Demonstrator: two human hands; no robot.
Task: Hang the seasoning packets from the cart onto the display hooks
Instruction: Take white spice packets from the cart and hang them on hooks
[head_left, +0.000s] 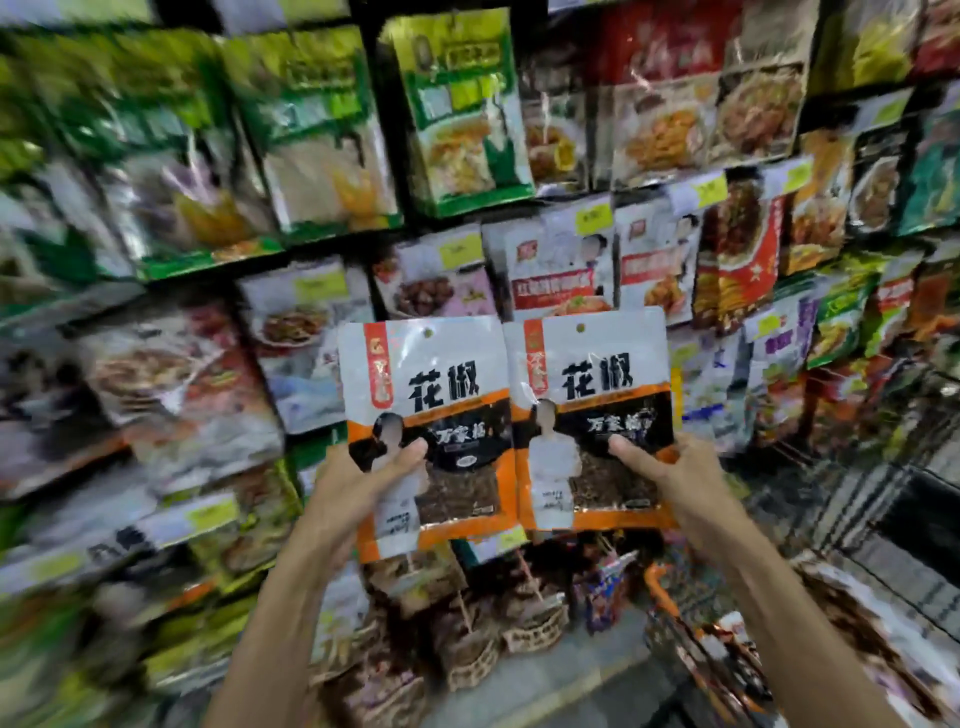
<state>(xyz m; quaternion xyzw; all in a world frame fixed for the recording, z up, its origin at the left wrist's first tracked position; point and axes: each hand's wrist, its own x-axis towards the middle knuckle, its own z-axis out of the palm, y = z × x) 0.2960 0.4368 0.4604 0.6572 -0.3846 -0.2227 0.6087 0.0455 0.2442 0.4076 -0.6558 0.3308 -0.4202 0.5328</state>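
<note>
Two seasoning packets of the same design are held upright, side by side, at the centre of the view. They are in front of the display wall (649, 291). The left packet (436, 395) and the right packet (597, 384) meet along their inner edges.

Each packet is a flat, rectangular pouch of glossy plastic film with rounded corners.
- Upper section: silver-white, with large black characters and a vertical red-orange label at the upper left.
- Lower section: black panel with an orange border. A clear window shows dark, grainy contents.
- Lower left: a printed standing figure.
- Top centre: one small round hang hole (427, 333).

The left hand (358, 493) grips the left packet at its lower left. The thumb is laid across the front face. The other fingers are behind the pouch and hidden.

The right hand (670, 478) grips the right packet at its lower right in the same way, with the thumb on the front and the fingers hidden behind.

The wall is packed with overlapping hanging pouches, all blurred. Green packets (467, 114) fill the upper left. Red and orange ones occupy the upper right. Yellow price tags (592, 218) sit above several rows.
</note>
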